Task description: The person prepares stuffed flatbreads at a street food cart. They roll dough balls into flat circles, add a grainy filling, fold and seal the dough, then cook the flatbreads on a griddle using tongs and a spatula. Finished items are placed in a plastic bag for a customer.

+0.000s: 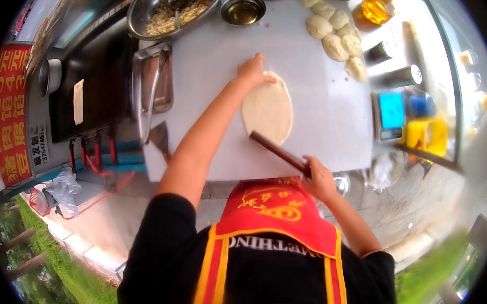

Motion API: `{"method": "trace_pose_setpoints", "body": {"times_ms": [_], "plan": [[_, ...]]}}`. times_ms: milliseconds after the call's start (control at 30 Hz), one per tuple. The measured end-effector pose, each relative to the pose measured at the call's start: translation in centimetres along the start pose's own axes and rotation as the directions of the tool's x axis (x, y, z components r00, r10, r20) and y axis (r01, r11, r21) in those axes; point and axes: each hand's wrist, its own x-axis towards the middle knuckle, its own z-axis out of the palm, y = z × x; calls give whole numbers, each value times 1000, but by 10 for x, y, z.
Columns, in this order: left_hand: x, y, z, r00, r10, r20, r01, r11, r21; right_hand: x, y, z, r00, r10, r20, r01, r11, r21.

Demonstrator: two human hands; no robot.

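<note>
A flat oval sheet of dough (pixel 269 111) lies on the pale work board (pixel 334 124) in front of me. My left hand (pixel 255 72) touches the dough's far edge, thumb over its top and fingers spread, gripping no tool. In my right hand (pixel 320 180) is one end of a dark wooden rolling pin (pixel 279 151); its other end reaches the dough's near edge. Several rounded dough pieces (pixel 319 27) sit together at the board's far right. On a black griddle (pixel 100 78) at the left lies one pale strip of dough (pixel 78 101).
A steel bowl of filling with a spoon (pixel 136 17) and a small bowl of oil (pixel 243 10) stand at the far side. A metal tray (pixel 170 83) and a scraper (pixel 159 137) lie left. Shaker jars (pixel 407 75), a scale (pixel 392 116) and a yellow container (pixel 435 135) are at right.
</note>
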Motion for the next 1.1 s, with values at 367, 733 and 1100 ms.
{"method": "trace_pose_setpoints", "body": {"times_ms": [367,733,1100], "plan": [[-61,37,-71,791,389,472,-325,921,-214,100,23,2,952,269,-148,-146,820,554],[-158,36,-166,891,425,161,-292,807,-513,76,-103,-83,979,197,-42,-136,801,582],[-157,-30,54,907,352,-231,-366,931,-16,36,-57,-7,991,88,98,-107,972,210]]}}
